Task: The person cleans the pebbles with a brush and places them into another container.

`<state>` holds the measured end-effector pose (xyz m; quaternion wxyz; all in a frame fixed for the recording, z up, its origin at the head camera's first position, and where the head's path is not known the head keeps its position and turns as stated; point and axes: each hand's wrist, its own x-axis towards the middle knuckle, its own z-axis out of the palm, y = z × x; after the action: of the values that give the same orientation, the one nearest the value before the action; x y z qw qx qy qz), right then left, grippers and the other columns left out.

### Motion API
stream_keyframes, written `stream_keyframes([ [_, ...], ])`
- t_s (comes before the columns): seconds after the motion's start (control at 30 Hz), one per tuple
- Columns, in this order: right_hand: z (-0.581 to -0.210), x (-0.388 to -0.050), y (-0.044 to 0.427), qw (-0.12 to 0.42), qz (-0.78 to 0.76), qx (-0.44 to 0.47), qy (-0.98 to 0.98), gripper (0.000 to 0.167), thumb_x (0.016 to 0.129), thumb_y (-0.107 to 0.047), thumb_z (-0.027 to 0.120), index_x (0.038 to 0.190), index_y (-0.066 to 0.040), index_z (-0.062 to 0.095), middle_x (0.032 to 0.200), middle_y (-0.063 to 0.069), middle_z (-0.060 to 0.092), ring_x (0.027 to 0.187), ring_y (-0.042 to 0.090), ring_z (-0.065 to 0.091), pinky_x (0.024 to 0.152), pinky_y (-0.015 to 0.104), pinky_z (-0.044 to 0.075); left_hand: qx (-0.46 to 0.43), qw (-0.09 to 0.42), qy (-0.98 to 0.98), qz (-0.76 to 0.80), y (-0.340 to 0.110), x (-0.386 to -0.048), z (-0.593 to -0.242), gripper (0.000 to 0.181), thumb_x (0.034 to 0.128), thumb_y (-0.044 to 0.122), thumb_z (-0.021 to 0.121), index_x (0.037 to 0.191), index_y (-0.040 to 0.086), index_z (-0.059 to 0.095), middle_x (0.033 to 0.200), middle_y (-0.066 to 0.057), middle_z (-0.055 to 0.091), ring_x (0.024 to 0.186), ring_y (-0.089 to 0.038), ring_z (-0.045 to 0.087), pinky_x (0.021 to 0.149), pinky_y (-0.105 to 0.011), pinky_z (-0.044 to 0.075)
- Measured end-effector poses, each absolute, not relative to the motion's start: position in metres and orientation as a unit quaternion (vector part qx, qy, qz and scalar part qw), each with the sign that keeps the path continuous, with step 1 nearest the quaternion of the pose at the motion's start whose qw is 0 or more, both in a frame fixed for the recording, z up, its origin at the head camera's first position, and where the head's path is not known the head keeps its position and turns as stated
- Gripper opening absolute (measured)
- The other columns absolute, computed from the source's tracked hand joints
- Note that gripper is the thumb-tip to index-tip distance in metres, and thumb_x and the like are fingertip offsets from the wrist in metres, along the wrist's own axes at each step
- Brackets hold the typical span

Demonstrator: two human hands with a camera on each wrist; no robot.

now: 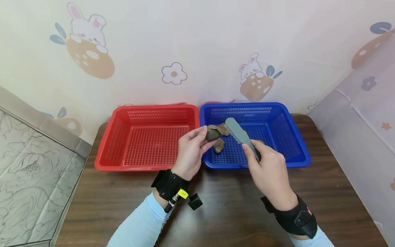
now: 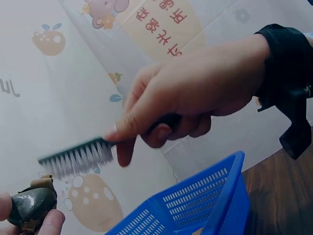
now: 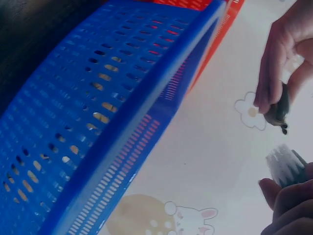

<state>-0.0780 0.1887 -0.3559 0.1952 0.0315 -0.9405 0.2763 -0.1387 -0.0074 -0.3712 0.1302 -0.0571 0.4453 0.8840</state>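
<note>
Rounded dark-grey shell-like piece [image 1: 212, 134]: our left hand [image 1: 190, 151] finger-pinched it, our right hand [image 1: 271, 171] gripped the grey-green bristled brush [image 1: 237, 130]; scrubbing seemed unfinished.

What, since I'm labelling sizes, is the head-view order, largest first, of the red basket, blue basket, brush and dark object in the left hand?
1. Red basket and blue basket: too alike to rank.
2. Brush.
3. Dark object.

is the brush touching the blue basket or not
Apart: the left wrist view shows the brush held above the blue basket, with the pale backdrop visible in the gap between them.
</note>
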Motion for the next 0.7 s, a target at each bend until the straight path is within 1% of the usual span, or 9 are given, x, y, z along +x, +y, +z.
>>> stream_keyframes([
  [0.13, -0.3560, -0.0753, 0.1875, 0.198, 0.294, 0.061, -0.933, 0.035, 0.094, -0.039, 0.052, 0.114, -0.013, 0.064, 0.077, 0.000, 0.057, 0.055, 0.012, 0.043, 0.041, 0.022, 0.031, -0.068, 0.124, 0.444, 0.885, -0.0047, -0.1384, -0.3698, 0.031, 0.0894, 0.020, 0.063, 0.116, 0.004, 0.060, 0.119, -0.014, 0.063, 0.105, -0.026, 0.065, 0.087, -0.040, 0.053],
  [0.23, -0.3590, -0.0751, 0.1856, 0.196, 0.290, 0.079, -0.934, 0.036, 0.094, -0.038, 0.053, 0.116, -0.011, 0.063, 0.077, -0.001, 0.057, 0.055, 0.011, 0.042, 0.043, 0.022, 0.032, -0.075, 0.124, 0.443, 0.885, -0.0032, -0.1365, -0.3688, 0.032, 0.0881, 0.020, 0.064, 0.116, 0.005, 0.060, 0.118, -0.013, 0.063, 0.104, -0.026, 0.066, 0.086, -0.041, 0.053],
  [0.33, -0.3614, -0.0768, 0.1853, 0.188, 0.279, 0.063, -0.939, 0.039, 0.095, -0.041, 0.050, 0.116, -0.011, 0.063, 0.075, 0.000, 0.055, 0.053, 0.011, 0.040, 0.043, 0.022, 0.031, -0.078, 0.120, 0.446, 0.884, -0.0035, -0.1350, -0.3688, 0.034, 0.0878, 0.020, 0.064, 0.117, 0.005, 0.060, 0.119, -0.013, 0.063, 0.105, -0.026, 0.066, 0.086, -0.042, 0.052],
  [0.47, -0.3604, -0.0769, 0.1876, 0.184, 0.284, 0.041, -0.940, 0.041, 0.095, -0.043, 0.048, 0.117, -0.012, 0.064, 0.079, 0.002, 0.059, 0.054, 0.013, 0.042, 0.042, 0.023, 0.030, -0.082, 0.116, 0.446, 0.884, -0.0027, -0.1356, -0.3700, 0.033, 0.0871, 0.021, 0.065, 0.116, 0.005, 0.061, 0.119, -0.012, 0.063, 0.104, -0.026, 0.066, 0.085, -0.042, 0.053],
  [0.57, -0.3590, -0.0750, 0.1879, 0.189, 0.295, 0.052, -0.935, 0.039, 0.094, -0.041, 0.051, 0.117, -0.012, 0.064, 0.084, 0.002, 0.062, 0.058, 0.013, 0.045, 0.045, 0.022, 0.032, -0.083, 0.118, 0.445, 0.884, -0.0010, -0.1365, -0.3708, 0.032, 0.0866, 0.022, 0.066, 0.114, 0.007, 0.063, 0.118, -0.012, 0.064, 0.104, -0.026, 0.066, 0.085, -0.043, 0.053],
  [0.7, -0.3599, -0.0753, 0.1854, 0.179, 0.298, 0.065, -0.935, 0.039, 0.095, -0.040, 0.051, 0.118, -0.011, 0.063, 0.081, 0.001, 0.060, 0.059, 0.012, 0.045, 0.045, 0.022, 0.034, -0.084, 0.117, 0.448, 0.882, -0.0010, -0.1368, -0.3695, 0.030, 0.0867, 0.022, 0.066, 0.113, 0.008, 0.065, 0.116, -0.012, 0.065, 0.103, -0.026, 0.066, 0.085, -0.042, 0.053],
])
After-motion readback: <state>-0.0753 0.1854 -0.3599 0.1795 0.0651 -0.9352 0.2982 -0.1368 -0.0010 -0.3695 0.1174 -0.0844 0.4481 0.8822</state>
